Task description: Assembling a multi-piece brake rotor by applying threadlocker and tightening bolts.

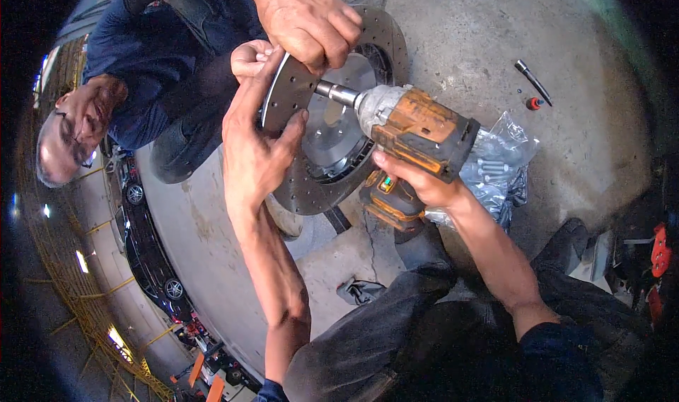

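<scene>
My left hand (253,136) grips a grey drilled metal plate (290,90) with a bright curved edge, thumb on its near face. In my right hand (421,182) is a worn orange-and-black cordless impact wrench (424,126), its battery low beside my knee. The wrench's socket (338,93) points left and meets the plate's right side; whether it sits on a bolt is hidden. Behind them is a large drilled brake disc (311,190) with a shiny centre. A co-worker's hand (308,23) holds the plate's top, and another hand's fingers (251,59) show beside it.
The co-worker (152,69) crouches at the upper left. Clear plastic bags (495,165) with bolts lie right of the wrench. A long dark socket or extension (532,82) and a small red-and-black item (533,103) rest on the concrete floor. A black car (148,239) stands far left.
</scene>
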Motion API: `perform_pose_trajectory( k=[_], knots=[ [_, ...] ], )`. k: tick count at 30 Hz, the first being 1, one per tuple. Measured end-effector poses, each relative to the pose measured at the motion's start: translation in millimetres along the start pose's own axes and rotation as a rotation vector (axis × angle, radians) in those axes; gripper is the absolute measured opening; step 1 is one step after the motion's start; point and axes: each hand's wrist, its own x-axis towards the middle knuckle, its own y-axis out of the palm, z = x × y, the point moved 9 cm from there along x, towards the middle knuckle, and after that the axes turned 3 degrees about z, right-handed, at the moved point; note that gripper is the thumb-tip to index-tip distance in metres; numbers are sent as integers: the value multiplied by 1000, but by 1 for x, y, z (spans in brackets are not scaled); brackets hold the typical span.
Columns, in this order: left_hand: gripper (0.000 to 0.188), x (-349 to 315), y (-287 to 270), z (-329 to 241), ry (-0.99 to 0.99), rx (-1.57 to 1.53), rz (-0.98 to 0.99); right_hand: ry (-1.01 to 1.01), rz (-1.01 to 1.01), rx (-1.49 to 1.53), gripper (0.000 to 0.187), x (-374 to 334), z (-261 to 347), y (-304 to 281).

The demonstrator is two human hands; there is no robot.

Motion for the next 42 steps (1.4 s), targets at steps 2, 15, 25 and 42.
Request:
perform_pose_trajectory(
  k=[2, 15, 25, 42],
  knots=[
    [70, -2, -1, -2, 27, 20, -12, -35, 9, 5, 15, 2, 7, -3],
    [69, -4, -2, 1, -8, -8, -22, -160, 16, -163, 14, 2, 7, -1],
    [69, -1, 1, 1, -40, 1, 6, -171, -22, -168, 26, -2, 15, 3],
    [59, 12, 8, 14, -191, -229, 64, 86, -134, 310, 36, -3, -11, -75]
  ],
)
